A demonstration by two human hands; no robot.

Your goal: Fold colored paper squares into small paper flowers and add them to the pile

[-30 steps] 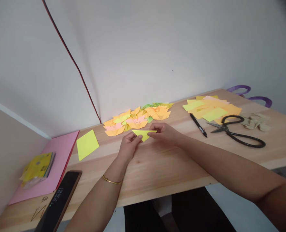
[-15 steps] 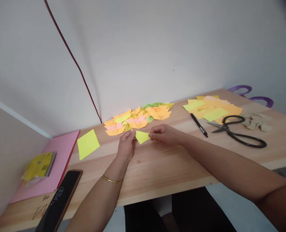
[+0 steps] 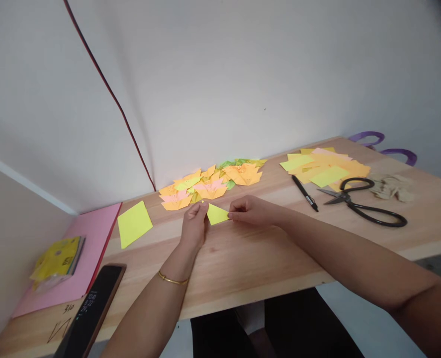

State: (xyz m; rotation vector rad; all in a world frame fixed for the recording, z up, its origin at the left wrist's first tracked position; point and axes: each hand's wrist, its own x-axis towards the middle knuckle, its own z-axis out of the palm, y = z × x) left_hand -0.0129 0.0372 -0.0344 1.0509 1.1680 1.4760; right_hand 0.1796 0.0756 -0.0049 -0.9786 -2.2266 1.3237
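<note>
Between my hands is a small folded piece of yellow paper (image 3: 216, 215), roughly triangular, held just above the wooden table (image 3: 242, 263). My left hand (image 3: 195, 223) pinches its left end between thumb and fingers. At its right corner, my right hand (image 3: 250, 211) grips it with the fingertips. Behind them, along the wall, lies a row of folded paper shapes (image 3: 211, 189) in orange, pink, yellow and green, with small dots drawn on some. A flat yellow paper sheet (image 3: 134, 224) rests to the left of my left hand.
On the right are loose coloured paper sheets (image 3: 326, 166), a black pen (image 3: 304, 193), black-handled scissors (image 3: 349, 199) and a crumpled beige piece (image 3: 394, 187). On the left, a yellow packet (image 3: 58, 261) sits on pink sheets (image 3: 99, 228), near a phone (image 3: 93, 303). Purple loops (image 3: 401, 155) show past the table's far right.
The folded yellow paper's right corner has dipped slightly with my right hand. Both hands keep their hold on it. The whole view has shifted a little.
</note>
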